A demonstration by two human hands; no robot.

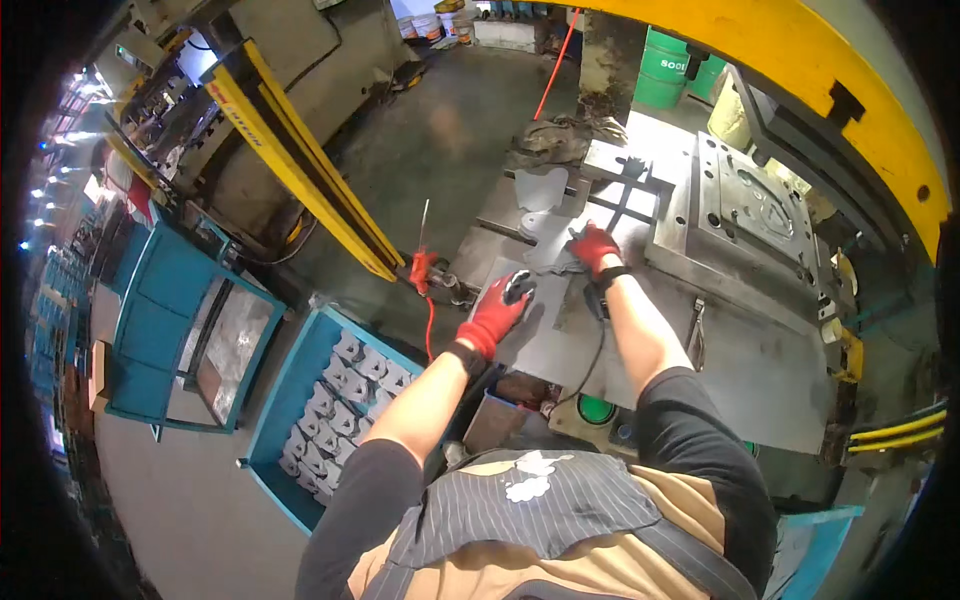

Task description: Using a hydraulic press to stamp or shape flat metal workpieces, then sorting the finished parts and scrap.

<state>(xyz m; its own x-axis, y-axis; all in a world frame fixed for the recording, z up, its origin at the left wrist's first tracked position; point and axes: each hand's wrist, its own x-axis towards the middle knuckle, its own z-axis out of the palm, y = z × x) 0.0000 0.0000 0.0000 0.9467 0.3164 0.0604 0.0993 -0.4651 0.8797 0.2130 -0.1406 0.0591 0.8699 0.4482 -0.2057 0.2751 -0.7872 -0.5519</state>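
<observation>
My left hand (492, 312), in a red glove, is over a flat grey metal sheet (533, 325) at the near edge of the press bench. Its fingers are curled in at a dark patch; whether that is an object or the glove's dark fingertips is unclear. Ahead and to the right, my right hand (594, 247), also red-gloved, has its fingers apart at the edge of a flat metal piece (556, 243). Whether it grips that piece is hidden. Just beyond lies a shaped grey metal blank (540, 190), with small round metal pieces (532, 224) beside it.
A blue bin (262, 440) at the left holds rows of shaped metal parts (335, 425). A steel die block (755, 205) stands at right beneath a yellow press frame (800, 45). A yellow post (300, 170), red cable (430, 325) and cloth (560, 140) are nearby.
</observation>
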